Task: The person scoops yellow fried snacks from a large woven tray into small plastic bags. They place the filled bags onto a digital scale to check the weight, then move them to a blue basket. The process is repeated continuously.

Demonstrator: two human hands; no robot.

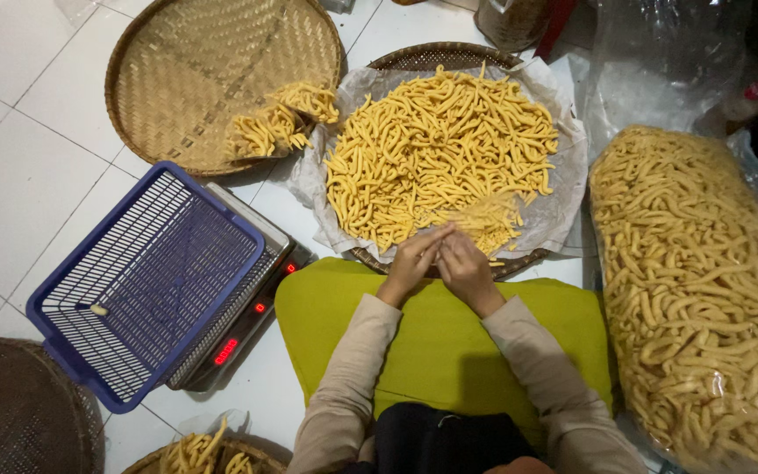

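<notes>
My left hand (411, 261) and right hand (465, 263) pinch snack sticks (475, 221) together, centre frame. Squeezing harder could snap them; whether my fingers fully close, I cannot tell.

Yellow sticks, straw weave, blue grid

We see golden-yellow snack sticks (436, 154) on pale grey-white paper (563, 189), lying in a dark brown woven tray (436, 55). Beside it we note a straw-tan bamboo tray (195, 61) with a diagonal plaited pattern, a blue plastic basket (146, 281) with a fine grid, a grey scale (247, 320) showing red digits, a lime-green cushion (436, 338), beige sleeves (344, 386), and white square floor tiles (19, 175).
</notes>
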